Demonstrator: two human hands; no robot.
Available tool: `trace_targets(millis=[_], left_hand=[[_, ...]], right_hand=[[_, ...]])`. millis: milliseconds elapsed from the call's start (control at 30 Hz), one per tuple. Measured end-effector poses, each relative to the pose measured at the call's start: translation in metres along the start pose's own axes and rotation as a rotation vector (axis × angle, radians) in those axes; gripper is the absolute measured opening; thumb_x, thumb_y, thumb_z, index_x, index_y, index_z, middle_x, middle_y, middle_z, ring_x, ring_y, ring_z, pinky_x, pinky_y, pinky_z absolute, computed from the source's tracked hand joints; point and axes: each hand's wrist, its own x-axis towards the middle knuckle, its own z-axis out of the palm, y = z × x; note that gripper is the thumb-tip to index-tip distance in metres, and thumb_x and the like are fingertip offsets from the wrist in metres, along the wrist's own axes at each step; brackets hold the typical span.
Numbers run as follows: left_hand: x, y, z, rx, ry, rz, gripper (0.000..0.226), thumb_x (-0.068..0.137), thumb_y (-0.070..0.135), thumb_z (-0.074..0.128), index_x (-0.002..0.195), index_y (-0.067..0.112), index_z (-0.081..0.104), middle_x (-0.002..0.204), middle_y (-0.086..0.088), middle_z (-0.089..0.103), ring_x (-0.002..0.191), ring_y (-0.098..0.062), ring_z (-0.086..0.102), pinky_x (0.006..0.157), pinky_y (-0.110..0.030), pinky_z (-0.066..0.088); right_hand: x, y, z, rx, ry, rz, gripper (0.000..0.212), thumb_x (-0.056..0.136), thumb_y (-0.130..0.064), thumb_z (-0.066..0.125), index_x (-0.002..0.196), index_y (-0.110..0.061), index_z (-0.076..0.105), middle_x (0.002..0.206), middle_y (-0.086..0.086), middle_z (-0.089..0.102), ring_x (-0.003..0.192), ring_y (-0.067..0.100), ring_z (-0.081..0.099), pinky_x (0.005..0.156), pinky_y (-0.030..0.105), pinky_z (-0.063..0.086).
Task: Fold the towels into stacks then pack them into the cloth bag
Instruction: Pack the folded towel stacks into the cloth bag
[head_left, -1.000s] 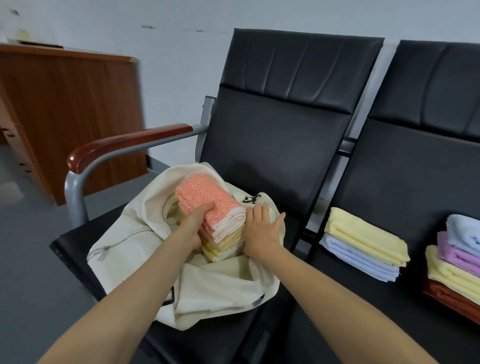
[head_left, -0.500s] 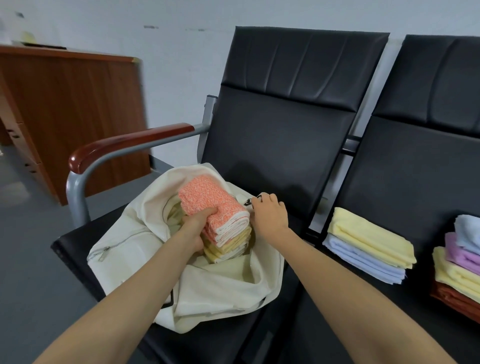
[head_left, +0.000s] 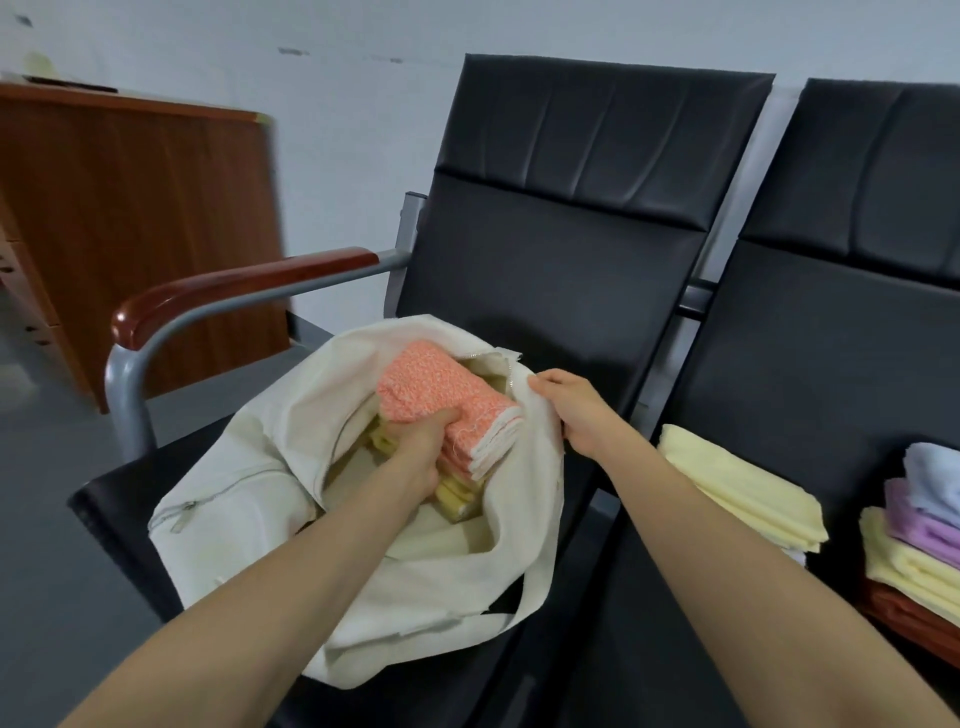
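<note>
A cream cloth bag (head_left: 249, 499) lies open on the left black seat. Inside its mouth sits a stack of folded towels (head_left: 452, 400), orange-speckled ones on top and yellow ones beneath. My left hand (head_left: 415, 441) is in the bag and grips the stack's near side. My right hand (head_left: 571, 405) pinches the bag's right rim and holds it up beside the stack. On the right seat lie a folded yellow towel stack (head_left: 737, 488) and a mixed stack (head_left: 919, 530) of blue, purple, yellow and rust towels.
The left seat has a wooden-topped metal armrest (head_left: 234, 291) beside the bag. A brown wooden desk (head_left: 130, 208) stands behind it to the left. Black chair backs (head_left: 571, 208) rise behind both seats. Grey floor shows at the left.
My right hand left the stack's side, took hold of the bag's right rim and pulled it up around the towels. The stack has sunk a little deeper into the bag.
</note>
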Motion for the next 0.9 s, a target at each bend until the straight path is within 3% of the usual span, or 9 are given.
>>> trace_targets(millis=[100,233,400,500,567,633,733,800,900], left_hand=[[-0.005,0.001,0.015,0.013,-0.017,0.018,0.063,0.091,0.007,0.061,0.143,0.003,0.027,0.131,-0.020,0.053,0.112,-0.036,0.056,0.084,-0.044,0.048],[-0.001,0.006,0.026,0.081,-0.070,0.016,0.046,0.091,0.014,0.060,0.132,-0.004,0.048,0.109,-0.022,0.065,0.055,-0.020,0.046,0.041,-0.023,0.038],[0.011,0.006,0.028,0.145,-0.086,-0.036,0.024,0.087,0.016,0.066,0.097,-0.004,0.060,0.067,-0.011,0.051,0.055,-0.023,0.048,0.052,-0.027,0.041],[0.010,0.011,0.023,0.219,-0.102,-0.080,0.029,0.084,0.024,0.070,0.071,0.007,0.050,0.058,-0.009,0.055,0.057,-0.022,0.050,0.054,-0.028,0.040],[0.009,0.017,0.015,0.242,-0.147,-0.148,0.037,0.076,0.040,0.075,0.083,0.008,0.059,0.079,-0.011,0.065,0.076,-0.027,0.059,0.073,-0.034,0.047],[0.012,0.021,0.006,0.270,-0.224,-0.179,0.044,0.076,0.049,0.071,0.093,0.009,0.064,0.089,-0.012,0.070,0.087,-0.029,0.065,0.085,-0.041,0.050],[0.012,0.024,-0.014,0.572,-0.151,0.133,0.023,0.086,0.032,0.057,0.093,0.011,0.064,0.085,-0.007,0.073,0.073,-0.015,0.069,0.063,-0.023,0.056],[0.016,0.024,-0.034,1.164,0.025,0.577,0.040,0.082,0.017,0.056,0.121,0.014,0.057,0.122,-0.010,0.057,0.109,-0.024,0.055,0.090,-0.033,0.049],[0.019,0.026,-0.062,1.701,0.311,1.230,0.048,0.077,0.004,0.067,0.124,0.011,0.057,0.123,-0.016,0.050,0.115,-0.034,0.042,0.094,-0.040,0.037]], right_hand=[[0.000,-0.010,-0.007,0.084,-0.022,-0.067,0.013,0.095,-0.024,0.056,0.090,-0.021,0.068,0.100,0.001,0.068,0.097,0.020,0.061,0.083,0.033,0.050],[-0.001,-0.022,-0.014,0.144,-0.108,-0.144,0.014,0.095,-0.022,0.057,0.090,-0.018,0.069,0.094,0.000,0.069,0.091,0.017,0.063,0.080,0.031,0.050],[0.006,-0.014,-0.009,-0.194,0.053,-0.113,0.016,0.096,-0.028,0.052,0.103,-0.018,0.061,0.108,0.003,0.060,0.100,0.020,0.053,0.083,0.032,0.043],[0.004,-0.006,0.000,-0.611,0.209,-0.519,0.039,0.094,-0.015,0.054,0.132,-0.017,0.049,0.129,0.006,0.049,0.119,0.023,0.044,0.099,0.033,0.038],[-0.004,-0.007,0.011,-0.874,0.252,-0.989,0.040,0.086,0.000,0.056,0.123,-0.013,0.060,0.124,0.005,0.056,0.121,0.024,0.047,0.105,0.040,0.038],[-0.009,-0.002,0.027,-1.008,0.150,-1.183,0.026,0.085,-0.006,0.055,0.106,-0.009,0.069,0.113,0.007,0.064,0.111,0.028,0.056,0.099,0.041,0.044],[-0.018,0.007,0.055,-1.123,-0.083,-0.943,0.040,0.095,-0.026,0.045,0.132,-0.013,0.053,0.134,0.013,0.050,0.124,0.034,0.045,0.105,0.042,0.033],[-0.015,0.012,0.068,-1.313,-0.135,-0.735,0.066,0.094,-0.034,0.050,0.152,-0.023,0.019,0.155,0.014,0.019,0.142,0.036,0.017,0.117,0.046,0.012],[-0.017,0.012,0.086,-1.492,-0.160,-0.586,0.098,0.088,-0.041,0.060,0.150,-0.032,-0.016,0.159,0.009,-0.018,0.145,0.038,-0.013,0.114,0.063,0.002]])
